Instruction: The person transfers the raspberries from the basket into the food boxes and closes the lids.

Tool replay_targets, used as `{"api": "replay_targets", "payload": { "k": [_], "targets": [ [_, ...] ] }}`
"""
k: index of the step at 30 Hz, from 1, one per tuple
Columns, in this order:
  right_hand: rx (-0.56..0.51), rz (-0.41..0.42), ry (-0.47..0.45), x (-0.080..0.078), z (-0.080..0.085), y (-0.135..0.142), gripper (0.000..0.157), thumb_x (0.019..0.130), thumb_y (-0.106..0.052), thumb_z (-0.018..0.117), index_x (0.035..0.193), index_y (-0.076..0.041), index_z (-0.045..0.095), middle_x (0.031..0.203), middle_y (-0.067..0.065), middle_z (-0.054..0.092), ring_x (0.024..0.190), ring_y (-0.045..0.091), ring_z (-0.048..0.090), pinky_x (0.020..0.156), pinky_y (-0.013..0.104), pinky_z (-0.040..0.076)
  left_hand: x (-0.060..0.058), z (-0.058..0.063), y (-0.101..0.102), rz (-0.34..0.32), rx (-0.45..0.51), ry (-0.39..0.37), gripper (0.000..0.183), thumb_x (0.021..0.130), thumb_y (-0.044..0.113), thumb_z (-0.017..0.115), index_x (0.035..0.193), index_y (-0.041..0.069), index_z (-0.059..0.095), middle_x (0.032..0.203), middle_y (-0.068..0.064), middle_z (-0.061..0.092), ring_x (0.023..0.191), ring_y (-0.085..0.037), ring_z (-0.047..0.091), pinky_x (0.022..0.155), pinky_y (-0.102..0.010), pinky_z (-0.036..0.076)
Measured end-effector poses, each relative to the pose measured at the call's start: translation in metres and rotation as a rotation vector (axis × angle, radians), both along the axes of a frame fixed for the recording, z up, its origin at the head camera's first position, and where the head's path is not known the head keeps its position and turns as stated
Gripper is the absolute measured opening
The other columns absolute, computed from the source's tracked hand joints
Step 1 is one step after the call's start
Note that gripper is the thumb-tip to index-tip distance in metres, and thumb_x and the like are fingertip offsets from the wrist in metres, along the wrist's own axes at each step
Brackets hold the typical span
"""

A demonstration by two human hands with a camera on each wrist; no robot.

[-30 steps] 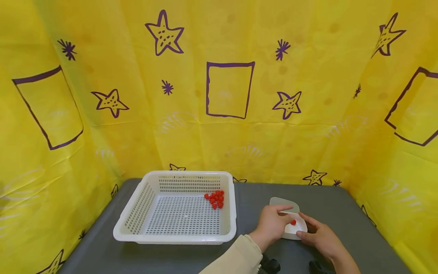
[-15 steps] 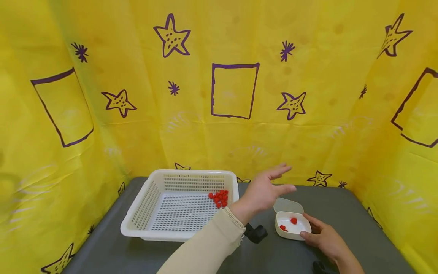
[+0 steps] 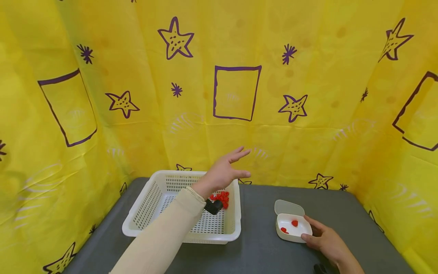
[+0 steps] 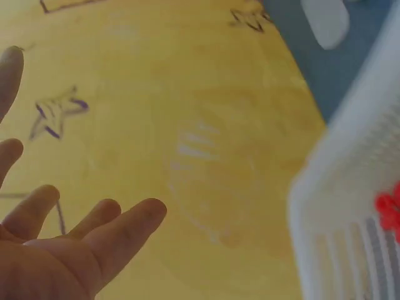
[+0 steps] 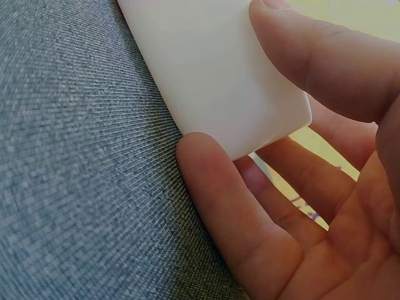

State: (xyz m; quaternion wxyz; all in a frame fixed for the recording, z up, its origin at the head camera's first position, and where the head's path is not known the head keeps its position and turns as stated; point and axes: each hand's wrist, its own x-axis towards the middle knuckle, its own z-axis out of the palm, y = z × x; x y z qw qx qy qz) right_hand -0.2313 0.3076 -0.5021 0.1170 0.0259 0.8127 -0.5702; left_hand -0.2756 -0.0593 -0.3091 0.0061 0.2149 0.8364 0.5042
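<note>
My left hand [image 3: 221, 173] hovers over the right back part of the white basket [image 3: 205, 239], fingers spread and holding nothing. The left wrist view likewise shows those fingers [image 4: 128, 240] apart, with the basket's rim to the right. Inside the basket lies a heap of small red berry-like pieces [image 3: 224, 197], partly hidden by the left wrist. At the right, my right hand [image 3: 325, 240] grips the side of a small white lidded box [image 3: 290, 238] between thumb and fingers. Its lid [image 3: 289, 207] stands raised. In it are a larger red piece [image 3: 294, 223] and smaller red [image 3: 283, 230] near the front left.
A dark grey table [image 3: 260, 213] carries both containers, with the basket left of the box. Yellow cloth [image 3: 236, 144] printed with purple stars hangs behind and at both sides. A black wrist camera [image 3: 213, 206] sticks out below my left hand.
My left hand has left the small box, lifted, and moved left to above the basket, its fingers spreading. My right hand keeps its grip on the box.
</note>
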Motion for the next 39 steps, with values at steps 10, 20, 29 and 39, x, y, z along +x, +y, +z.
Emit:
{"api": "replay_targets", "payload": {
  "k": [10, 20, 29, 39],
  "targets": [
    [0.001, 0.002, 0.002, 0.004, 0.000, 0.002, 0.086, 0.084, -0.018, 0.082, 0.152, 0.002, 0.034, 0.143, 0.036, 0.040, 0.108, 0.029, 0.057, 0.082, 0.037, 0.056, -0.022, -0.041, -0.054, -0.016, -0.076, -0.154, 0.071, 0.086, 0.027, 0.081, 0.149, 0.031, 0.048, 0.161, 0.011, 0.026, 0.142, -0.031, 0.033, 0.109, -0.048, 0.034],
    [-0.020, 0.012, 0.001, 0.001, -0.002, 0.002, 0.084, 0.086, -0.015, 0.079, 0.153, 0.002, 0.031, 0.145, 0.036, 0.039, 0.110, 0.029, 0.057, 0.083, 0.038, 0.056, -0.038, -0.074, -0.085, -0.108, 0.116, -0.391, 0.065, 0.090, 0.007, 0.074, 0.149, 0.016, 0.048, 0.147, -0.015, 0.048, 0.129, -0.035, 0.050, 0.099, -0.048, 0.046],
    [-0.032, 0.015, 0.005, -0.001, -0.002, 0.001, 0.084, 0.086, -0.014, 0.079, 0.153, 0.001, 0.032, 0.144, 0.036, 0.040, 0.108, 0.029, 0.057, 0.083, 0.038, 0.056, -0.050, -0.118, -0.104, 0.087, 0.061, -0.493, 0.046, 0.088, 0.003, 0.074, 0.133, 0.010, 0.066, 0.135, -0.013, 0.058, 0.110, -0.038, 0.063, 0.095, -0.052, 0.048],
    [-0.019, -0.002, -0.021, -0.001, 0.000, -0.002, 0.086, 0.084, -0.016, 0.081, 0.153, 0.001, 0.033, 0.146, 0.036, 0.037, 0.110, 0.031, 0.056, 0.084, 0.038, 0.056, -0.057, -0.140, -0.109, 0.165, -0.022, -0.475, 0.041, 0.087, -0.001, 0.074, 0.127, 0.002, 0.067, 0.128, -0.016, 0.062, 0.097, -0.034, 0.066, 0.080, -0.044, 0.057]
  ]
}}
